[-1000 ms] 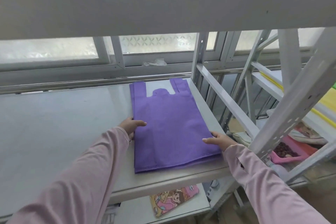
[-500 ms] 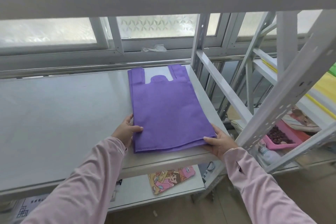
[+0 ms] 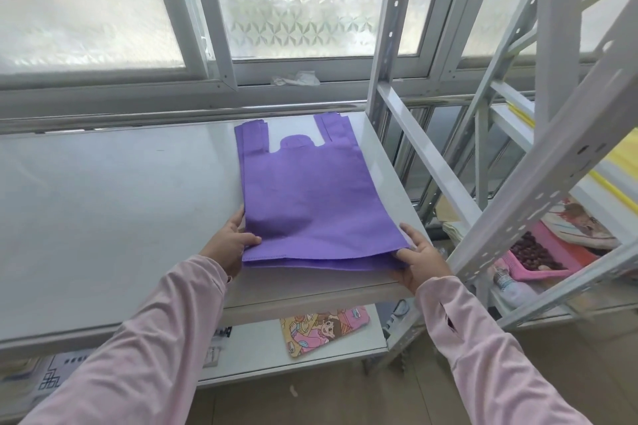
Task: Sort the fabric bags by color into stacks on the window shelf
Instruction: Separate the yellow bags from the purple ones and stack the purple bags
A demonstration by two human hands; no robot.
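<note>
A stack of purple fabric bags lies on the right end of the grey window shelf, handles toward the window. My left hand pinches the stack's near left corner, thumb on top and fingers under. At the near right corner my right hand grips the stack the same way. The near edge of the stack is lifted slightly off the shelf.
White rack posts and a diagonal brace stand right of the stack. Yellow fabric and a pink tray sit on the neighbouring rack. A cartoon-print pouch lies on the lower shelf. Crumpled plastic rests on the window sill.
Both hands slid from the sides of the stack to its near corners and took hold; the near edge now lifts a little. The camera dipped lower and closer.
</note>
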